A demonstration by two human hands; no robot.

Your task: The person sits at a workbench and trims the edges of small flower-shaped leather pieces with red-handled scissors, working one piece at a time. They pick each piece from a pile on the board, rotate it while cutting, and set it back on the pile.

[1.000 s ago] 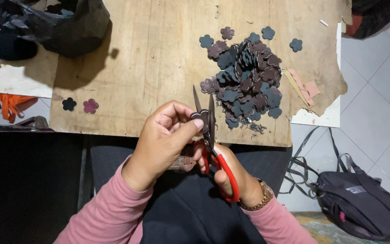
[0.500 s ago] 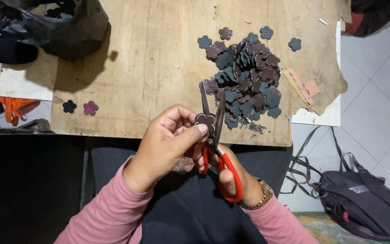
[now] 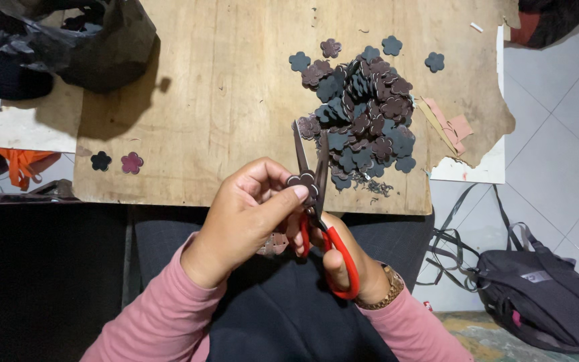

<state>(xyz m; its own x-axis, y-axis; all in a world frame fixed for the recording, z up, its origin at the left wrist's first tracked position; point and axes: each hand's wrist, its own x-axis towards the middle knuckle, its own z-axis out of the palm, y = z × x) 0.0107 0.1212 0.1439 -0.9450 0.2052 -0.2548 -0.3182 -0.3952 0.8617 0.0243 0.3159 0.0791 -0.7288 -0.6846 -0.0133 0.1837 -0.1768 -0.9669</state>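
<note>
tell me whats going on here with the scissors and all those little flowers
A person in pink sleeves sits at a wooden board. The left hand pinches a small dark flower-shaped piece between the open blades of red-handled scissors, held by the right hand. A pile of cut flower shapes lies on the board, with two loose ones at its left edge.

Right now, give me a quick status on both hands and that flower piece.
Left hand pinching flower cutout. Right hand on red-handled scissors, blades open around it. Cutout pile on board beyond, apart.
</note>
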